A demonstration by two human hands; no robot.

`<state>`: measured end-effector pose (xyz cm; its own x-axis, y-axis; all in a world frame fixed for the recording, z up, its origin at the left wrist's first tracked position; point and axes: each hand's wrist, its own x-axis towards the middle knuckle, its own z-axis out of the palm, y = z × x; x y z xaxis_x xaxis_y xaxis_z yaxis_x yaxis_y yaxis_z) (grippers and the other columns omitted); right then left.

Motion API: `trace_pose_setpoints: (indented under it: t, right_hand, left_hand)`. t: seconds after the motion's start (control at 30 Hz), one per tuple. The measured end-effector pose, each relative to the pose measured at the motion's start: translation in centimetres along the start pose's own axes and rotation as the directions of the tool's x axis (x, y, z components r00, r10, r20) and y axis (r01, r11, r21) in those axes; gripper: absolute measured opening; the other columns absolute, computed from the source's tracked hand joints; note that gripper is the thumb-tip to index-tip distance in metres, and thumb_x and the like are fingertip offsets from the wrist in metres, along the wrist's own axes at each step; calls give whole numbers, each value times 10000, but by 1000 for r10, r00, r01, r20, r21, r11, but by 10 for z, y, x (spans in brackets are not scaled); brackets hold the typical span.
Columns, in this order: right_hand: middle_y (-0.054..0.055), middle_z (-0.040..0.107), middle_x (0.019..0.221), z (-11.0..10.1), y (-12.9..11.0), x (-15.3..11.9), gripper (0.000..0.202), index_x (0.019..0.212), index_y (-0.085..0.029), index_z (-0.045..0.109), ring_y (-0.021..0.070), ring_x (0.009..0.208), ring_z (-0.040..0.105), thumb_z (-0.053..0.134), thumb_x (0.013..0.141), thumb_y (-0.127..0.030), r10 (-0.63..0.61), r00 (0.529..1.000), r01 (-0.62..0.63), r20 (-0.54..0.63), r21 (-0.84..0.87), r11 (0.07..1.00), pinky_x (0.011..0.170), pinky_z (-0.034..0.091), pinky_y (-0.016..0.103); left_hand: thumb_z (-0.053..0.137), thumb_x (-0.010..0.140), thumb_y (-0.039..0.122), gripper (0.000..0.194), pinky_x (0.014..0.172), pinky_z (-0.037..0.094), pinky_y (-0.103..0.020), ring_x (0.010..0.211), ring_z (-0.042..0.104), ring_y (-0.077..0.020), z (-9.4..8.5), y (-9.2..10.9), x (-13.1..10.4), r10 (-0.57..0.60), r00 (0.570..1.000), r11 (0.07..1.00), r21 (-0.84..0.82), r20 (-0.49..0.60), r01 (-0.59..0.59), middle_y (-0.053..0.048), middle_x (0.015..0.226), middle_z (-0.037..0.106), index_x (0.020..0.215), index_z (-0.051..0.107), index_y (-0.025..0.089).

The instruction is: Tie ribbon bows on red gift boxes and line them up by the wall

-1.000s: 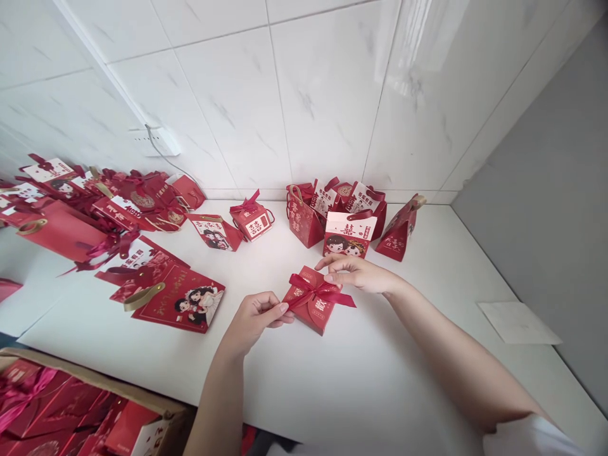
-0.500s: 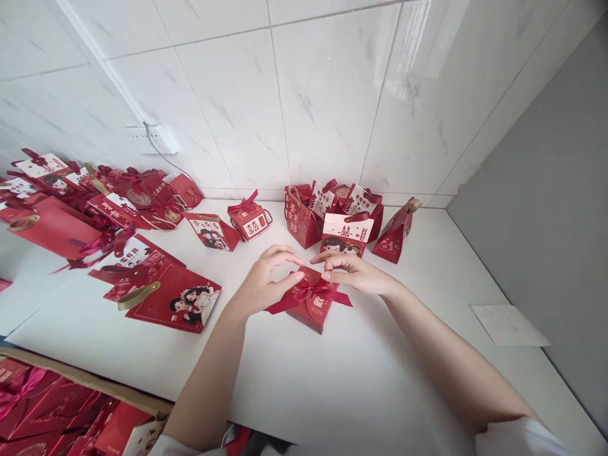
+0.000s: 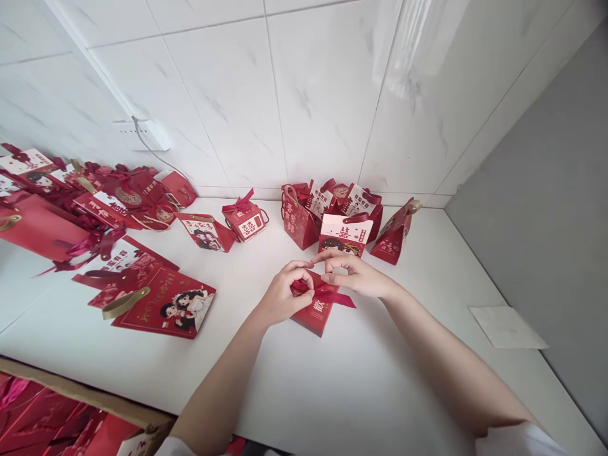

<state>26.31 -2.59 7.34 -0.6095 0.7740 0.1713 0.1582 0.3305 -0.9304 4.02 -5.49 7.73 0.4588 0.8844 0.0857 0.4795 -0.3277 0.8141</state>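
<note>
A red gift box with gold lettering lies on the white table, a dark red ribbon bow tied across its top. Bent over the bow from the left, my left hand has thumb and forefinger closed at the knot, covering the bow's left part. On the other side, my right hand curls its thumb and fingers at the bow's upper right. The fingertips of both hands almost meet above the box. Exactly where each pinches the ribbon is partly hidden.
Finished red gift boxes stand near the tiled wall. Flat-sided red bags and a pile of boxes occupy the left. A carton of red boxes sits at lower left. A white square lies right.
My left hand has moved right, from the bow's left loop to its middle, and its fingers have closed. My right hand stays almost in place. The view has shifted slightly.
</note>
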Motion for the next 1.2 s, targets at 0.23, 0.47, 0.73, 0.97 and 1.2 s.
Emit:
trace_pose_setpoints:
  t: [0.23, 0.47, 0.73, 0.97, 1.2]
  right_hand:
    - [57, 584, 1218, 2, 16, 4, 332, 652, -195, 600, 243, 1184, 500, 618, 891, -423, 18, 1000, -18, -10, 14, 1000, 1066, 329, 448]
    - [44, 592, 1213, -20, 5, -6, 356, 1137, -271, 610, 234, 1129, 536, 551, 906, -535, 173, 985, -170, -20, 90, 981, 976, 421, 397]
    - [17, 611, 837, -27, 1, -13, 420, 822, -190, 621, 170, 781, 536, 538, 889, -595, 341, 895, -336, 287, -67, 939, 722, 416, 300]
    - [-12, 533, 733, -16, 5, -8, 380, 777, -174, 595, 125, 664, 449, 584, 887, -538, 287, 898, -330, 334, 77, 941, 631, 347, 272]
    - [-31, 490, 693, -15, 1, -7, 376, 754, -171, 582, 111, 642, 424, 585, 893, -520, 267, 927, -303, 265, 106, 947, 603, 323, 258]
  left_hand:
    - [592, 772, 165, 52, 987, 452, -341, 1271, 503, -240, 2, -1, 0, -20, 999, 999, 26, -39, 21, -58, 1232, 578, 758, 616, 209]
    - [559, 877, 292, 98, 1040, 419, -393, 1255, 533, -238, -22, -9, -5, -81, 997, 972, -221, -18, 75, -86, 1338, 559, 940, 557, 216]
    - [589, 870, 257, 69, 1100, 337, -386, 1308, 460, -229, -40, -24, -7, 60, 997, 994, -97, 54, -54, -87, 1352, 516, 848, 573, 194]
    - [653, 828, 250, 158, 1095, 346, -389, 1310, 458, -226, -42, -26, -7, 36, 993, 994, -109, 111, -24, -80, 1372, 501, 924, 535, 208]
    - [674, 823, 319, 192, 1097, 341, -400, 1281, 486, -241, -42, -27, -7, -1, 993, 990, -143, 119, 18, -67, 1372, 517, 775, 541, 187]
